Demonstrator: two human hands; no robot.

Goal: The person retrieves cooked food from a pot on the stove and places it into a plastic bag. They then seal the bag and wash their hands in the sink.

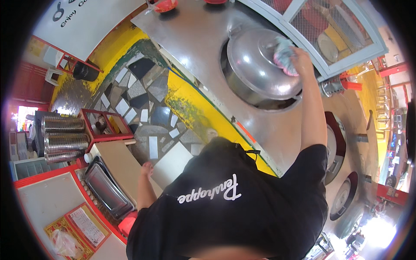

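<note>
At the upper right, my right arm reaches across a big metal pot (242, 93) sunk in the steel counter. My right hand (302, 62) grips a crumpled light green and pink cloth (284, 55), which rests against the domed metal lid (249, 65) close to its handle. The lid sits on the pot and covers what is inside. At the lower left, my left hand (147, 168) hangs beside a brown box-like surface (115, 158). Its fingers look loosely bent, with nothing seen in them.
A pale-framed mesh cabinet (333, 39) borders the pot's far right. Round sunken burners (342, 195) line the counter on the right. Stacked metal tins (65, 141) and dark trays (106, 188) stand left. A yellow step edge (186, 104) runs along the stone-patterned floor (158, 117).
</note>
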